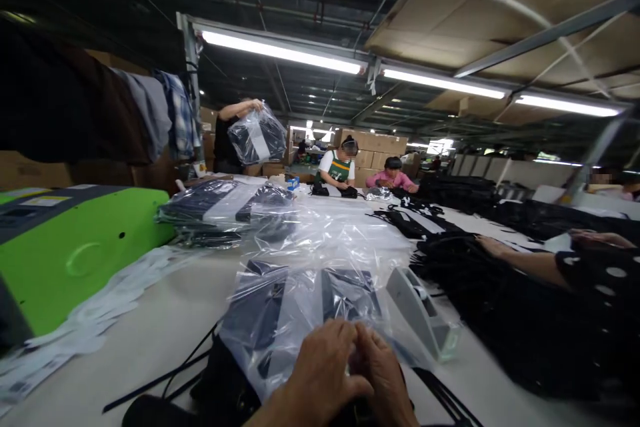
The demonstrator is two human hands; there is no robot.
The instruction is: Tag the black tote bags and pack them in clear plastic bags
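A clear plastic bag point(300, 293) lies in front of me, with a dark folded item and a white paper band inside it. My left hand point(320, 367) and my right hand point(383, 370) meet at its near edge. The fingers of both are drawn together, fingertips against fingertips, pinching the plastic film. What lies between the fingertips is hidden. Just right of the bag stands a pale grey tape dispenser point(423, 313). Black fabric with cords point(220, 380) spreads under and beside my hands.
Bagged dark items point(225, 207) are piled at the left-back. A green machine point(90, 247) stands left, beside white paper strips point(120, 293). On the right a co-worker's hand point(495, 247) rests on black fabric goods point(450, 267). Other people work farther back; one raises a bagged item point(257, 137).
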